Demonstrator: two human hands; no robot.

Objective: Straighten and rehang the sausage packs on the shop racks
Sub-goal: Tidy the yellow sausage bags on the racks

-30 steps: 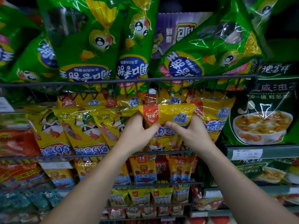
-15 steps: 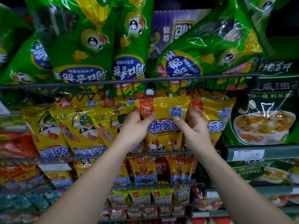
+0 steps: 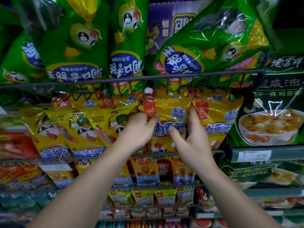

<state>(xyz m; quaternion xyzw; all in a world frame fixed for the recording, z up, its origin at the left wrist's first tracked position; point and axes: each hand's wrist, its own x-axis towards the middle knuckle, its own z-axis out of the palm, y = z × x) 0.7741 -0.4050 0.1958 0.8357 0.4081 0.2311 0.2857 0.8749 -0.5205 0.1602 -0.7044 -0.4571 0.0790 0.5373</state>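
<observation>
At the middle tier of the shop rack, just beneath the upper wire rail (image 3: 65, 83), the yellow sausage pack (image 3: 171, 116) is held upright between both hands, its top edge close under the rail's short prongs (image 3: 167, 86). Whether its hang hole has caught a prong cannot be told. The left hand (image 3: 138, 129) pinches the pack's upper left corner by the red label, thumb and fingers clamped on the film. The right hand (image 3: 192, 142) takes the right edge, with its thumb spread across the front and its forefinger straight up along the seam beside the neighbouring yellow pack (image 3: 217, 116). Its other fingers are hidden behind the pack. The step in hand looks like seating this 1 pack on its prong. To do it well, draw the top edge taut and level between the 2 grips so the hole stays open, then slide it squarely onto the prong without dragging the neighbour along. The green packs (image 3: 74, 46) sag over the rail from above and could hide the prong, so feel for the catch before letting go. Once it hangs, its face should sit flush, unlike the tilted duck-print packs (image 3: 79, 129) to the left.
</observation>
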